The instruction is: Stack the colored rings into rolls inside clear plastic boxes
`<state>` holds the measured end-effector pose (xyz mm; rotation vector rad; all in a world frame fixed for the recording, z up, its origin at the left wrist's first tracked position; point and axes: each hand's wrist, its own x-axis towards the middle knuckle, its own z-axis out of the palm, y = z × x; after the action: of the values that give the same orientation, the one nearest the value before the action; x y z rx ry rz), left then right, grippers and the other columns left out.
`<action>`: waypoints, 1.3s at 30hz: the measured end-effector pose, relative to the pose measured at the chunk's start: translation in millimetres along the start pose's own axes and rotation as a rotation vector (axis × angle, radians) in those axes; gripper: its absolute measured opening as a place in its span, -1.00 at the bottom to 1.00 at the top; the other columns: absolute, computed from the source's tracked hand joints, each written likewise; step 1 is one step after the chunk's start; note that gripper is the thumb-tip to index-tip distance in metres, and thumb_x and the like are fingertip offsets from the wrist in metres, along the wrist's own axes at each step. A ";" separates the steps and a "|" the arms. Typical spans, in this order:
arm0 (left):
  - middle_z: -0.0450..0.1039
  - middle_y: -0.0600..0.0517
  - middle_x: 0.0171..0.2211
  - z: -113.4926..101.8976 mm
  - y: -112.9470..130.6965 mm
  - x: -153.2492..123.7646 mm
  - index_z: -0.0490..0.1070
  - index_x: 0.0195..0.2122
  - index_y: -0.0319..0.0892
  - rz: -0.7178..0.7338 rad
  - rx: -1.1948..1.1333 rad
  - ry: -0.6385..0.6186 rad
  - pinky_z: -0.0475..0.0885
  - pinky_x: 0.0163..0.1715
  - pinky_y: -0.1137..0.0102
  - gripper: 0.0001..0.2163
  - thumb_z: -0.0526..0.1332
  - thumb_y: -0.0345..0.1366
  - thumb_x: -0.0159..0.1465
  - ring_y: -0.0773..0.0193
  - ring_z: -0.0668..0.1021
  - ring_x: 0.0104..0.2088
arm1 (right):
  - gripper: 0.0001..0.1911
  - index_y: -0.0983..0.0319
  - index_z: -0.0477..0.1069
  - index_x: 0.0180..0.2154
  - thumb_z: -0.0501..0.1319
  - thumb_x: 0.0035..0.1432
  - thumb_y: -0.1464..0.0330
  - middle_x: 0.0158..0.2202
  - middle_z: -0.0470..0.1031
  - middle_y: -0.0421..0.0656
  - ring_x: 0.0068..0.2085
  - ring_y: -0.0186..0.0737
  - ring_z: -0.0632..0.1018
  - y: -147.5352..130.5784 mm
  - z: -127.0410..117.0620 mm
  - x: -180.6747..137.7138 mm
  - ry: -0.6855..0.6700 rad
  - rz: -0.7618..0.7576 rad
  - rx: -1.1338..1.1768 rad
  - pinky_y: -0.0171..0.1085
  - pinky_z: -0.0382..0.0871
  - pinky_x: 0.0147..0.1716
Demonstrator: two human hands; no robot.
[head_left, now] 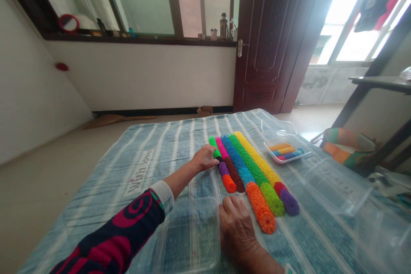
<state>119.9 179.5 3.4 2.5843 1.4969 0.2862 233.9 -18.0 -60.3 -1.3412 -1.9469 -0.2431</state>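
My left hand (205,157) is at the leftmost row of notched plastic discs (224,168), fingers on its green part and thumb by the black and purple part. This row ends in orange at the near side. Right of it lie more disc rows: pink and brown (233,171), blue and orange (245,173), green (253,165), and yellow (253,152) with red and purple at its end. My right hand (236,227) rests on the bed with fingers curled under, beside the rim of a clear plastic box (192,235). Whatever its fingers hold is hidden.
A clear container (303,154) at the right holds several stacks of discs. More clear plastic boxes (337,186) stand at the bed's right side. Striped blue cloth (180,145) covers the bed. Beyond it are a wooden door (269,38) and a window ledge (144,41) with small items.
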 end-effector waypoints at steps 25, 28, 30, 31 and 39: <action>0.51 -0.08 -0.19 -1.1 3.7 -0.5 0.48 -0.28 -0.20 0.022 0.022 0.024 0.40 -0.07 0.30 -0.80 0.27 -0.30 0.05 0.04 0.51 -0.09 | -0.85 0.22 0.30 -0.52 0.19 -0.01 0.55 -0.45 0.31 -0.11 -0.37 -0.13 0.22 0.3 -0.8 -0.1 -0.009 -0.001 -0.011 -0.18 0.00 -0.39; 0.51 -0.07 -0.19 -0.5 3.2 -0.6 0.48 -0.27 -0.20 0.017 0.019 0.027 0.39 -0.07 0.30 -0.80 0.27 -0.31 0.05 0.05 0.51 -0.09 | -0.84 0.22 0.31 -0.52 0.19 -0.02 0.56 -0.45 0.31 -0.11 -0.37 -0.14 0.22 0.8 -0.1 -0.2 -0.002 -0.013 -0.014 -0.18 -0.01 -0.39; 0.51 -0.07 -0.19 -0.2 3.1 -0.5 0.48 -0.27 -0.20 0.015 0.020 0.027 0.39 -0.06 0.30 -0.79 0.26 -0.32 0.05 0.05 0.51 -0.09 | -0.84 0.22 0.30 -0.53 0.19 -0.03 0.57 -0.46 0.30 -0.11 -0.38 -0.14 0.22 1.0 0.3 -0.3 0.003 -0.013 -0.015 -0.18 -0.01 -0.39; 0.51 -0.07 -0.18 -0.2 3.2 -0.4 0.48 -0.26 -0.19 0.015 0.021 0.026 0.39 -0.06 0.30 -0.79 0.26 -0.33 0.05 0.05 0.51 -0.09 | -0.84 0.22 0.30 -0.53 0.19 -0.04 0.57 -0.46 0.30 -0.11 -0.38 -0.14 0.21 1.0 0.5 -0.3 0.004 -0.011 -0.015 -0.19 -0.01 -0.39; 0.51 -0.10 -0.20 -1.9 6.2 -2.5 0.49 -0.28 -0.21 0.011 0.037 0.013 0.41 -0.09 0.32 -0.81 0.25 -0.32 0.06 0.06 0.52 -0.10 | -0.83 0.22 0.30 -0.52 0.19 -0.04 0.58 -0.46 0.30 -0.11 -0.37 -0.13 0.22 0.7 0.3 -0.4 0.001 -0.012 -0.007 -0.18 0.01 -0.39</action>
<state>123.5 174.3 6.3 2.6250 1.5070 0.2798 234.4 -17.8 -61.0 -1.3345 -1.9554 -0.2561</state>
